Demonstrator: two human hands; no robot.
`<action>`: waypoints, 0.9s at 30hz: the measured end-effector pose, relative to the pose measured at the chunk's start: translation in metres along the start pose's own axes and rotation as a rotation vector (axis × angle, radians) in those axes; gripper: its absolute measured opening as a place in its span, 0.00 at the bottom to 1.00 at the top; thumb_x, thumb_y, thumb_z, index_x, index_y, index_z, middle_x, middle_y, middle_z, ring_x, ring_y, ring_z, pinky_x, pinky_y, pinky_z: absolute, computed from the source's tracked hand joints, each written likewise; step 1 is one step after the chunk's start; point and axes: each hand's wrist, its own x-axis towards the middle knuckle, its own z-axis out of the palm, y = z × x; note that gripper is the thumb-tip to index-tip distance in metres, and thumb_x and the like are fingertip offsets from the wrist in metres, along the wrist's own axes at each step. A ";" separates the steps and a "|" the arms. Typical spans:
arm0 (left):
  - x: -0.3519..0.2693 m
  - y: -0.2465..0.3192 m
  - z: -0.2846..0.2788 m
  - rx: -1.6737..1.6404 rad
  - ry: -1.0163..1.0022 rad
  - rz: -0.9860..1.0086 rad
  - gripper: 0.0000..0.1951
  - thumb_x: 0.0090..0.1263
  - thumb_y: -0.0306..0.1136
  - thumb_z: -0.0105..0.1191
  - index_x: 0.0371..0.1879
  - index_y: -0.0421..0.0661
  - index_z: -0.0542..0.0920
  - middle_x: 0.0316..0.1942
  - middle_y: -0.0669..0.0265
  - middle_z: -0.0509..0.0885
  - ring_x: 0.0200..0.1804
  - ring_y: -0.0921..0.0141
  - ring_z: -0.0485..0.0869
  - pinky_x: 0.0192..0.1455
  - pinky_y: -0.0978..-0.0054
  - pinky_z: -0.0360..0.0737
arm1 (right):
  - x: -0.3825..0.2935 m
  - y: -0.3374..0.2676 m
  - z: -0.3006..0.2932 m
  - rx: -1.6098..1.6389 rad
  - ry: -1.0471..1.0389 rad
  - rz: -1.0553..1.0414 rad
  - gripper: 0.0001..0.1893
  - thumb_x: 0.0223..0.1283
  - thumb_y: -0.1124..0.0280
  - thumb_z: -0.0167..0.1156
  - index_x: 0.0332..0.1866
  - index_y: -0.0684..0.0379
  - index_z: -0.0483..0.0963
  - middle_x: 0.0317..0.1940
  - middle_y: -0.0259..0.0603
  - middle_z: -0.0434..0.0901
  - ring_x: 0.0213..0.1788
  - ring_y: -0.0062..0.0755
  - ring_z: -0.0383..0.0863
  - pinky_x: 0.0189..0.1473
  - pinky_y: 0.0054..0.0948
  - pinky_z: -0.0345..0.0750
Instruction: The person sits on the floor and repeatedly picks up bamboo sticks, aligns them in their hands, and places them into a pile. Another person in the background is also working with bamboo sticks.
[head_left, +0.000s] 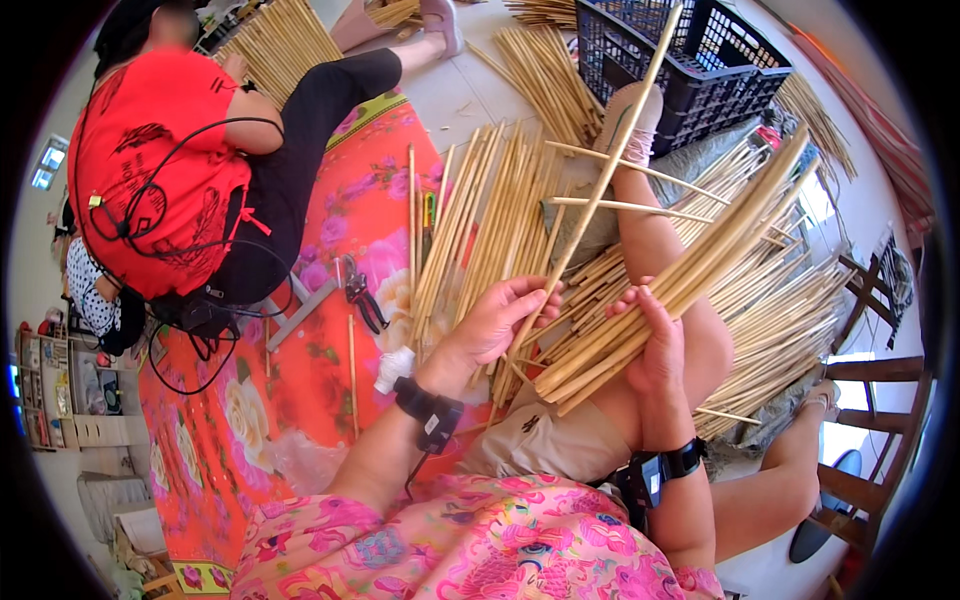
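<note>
My left hand (499, 319) pinches one long, thin wooden stick (600, 187) between thumb and fingers, its far end pointing up and away. Beside it, my right hand (654, 341) is closed around a bundle of peeled sticks (712, 262), slanting from above my lap towards the upper right. Two loose sticks (637, 172) cross beneath the single one. Under and beyond the bundle lies a wide heap of similar sticks (787, 330), and more stick piles (510, 217) rest on the red floral sheet (322, 397) in front of me.
Black-and-red-handled pruning shears (363, 296) lie on the sheet near a grey metal frame (304, 315). A black plastic crate (682, 90) stands beyond my foot. Another person (165, 172) in a red shirt sits at the upper left, with black cables nearby. A wooden chair (874, 420) is at the right.
</note>
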 end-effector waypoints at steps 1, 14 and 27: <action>0.002 0.006 0.017 0.044 -0.009 -0.008 0.14 0.73 0.29 0.45 0.54 0.38 0.72 0.45 0.65 0.79 0.44 0.76 0.79 0.48 0.81 0.77 | 0.000 0.000 -0.001 -0.025 -0.002 0.005 0.12 0.61 0.75 0.56 0.48 0.62 0.64 0.31 0.40 0.73 0.33 0.30 0.76 0.41 0.34 0.79; 0.022 -0.003 0.061 0.435 -0.116 0.006 0.13 0.72 0.28 0.47 0.51 0.36 0.74 0.43 0.68 0.80 0.44 0.80 0.78 0.48 0.82 0.76 | 0.007 -0.005 0.000 -0.037 0.072 0.002 0.14 0.62 0.73 0.54 0.49 0.71 0.69 0.46 0.51 0.78 0.50 0.38 0.79 0.52 0.33 0.78; 0.000 -0.019 0.031 -0.473 -0.115 -0.250 0.36 0.71 0.62 0.25 0.64 0.42 0.65 0.59 0.57 0.73 0.62 0.63 0.72 0.65 0.65 0.66 | 0.004 -0.011 0.007 0.077 0.073 -0.110 0.08 0.62 0.73 0.56 0.41 0.67 0.71 0.33 0.42 0.77 0.40 0.34 0.79 0.46 0.29 0.77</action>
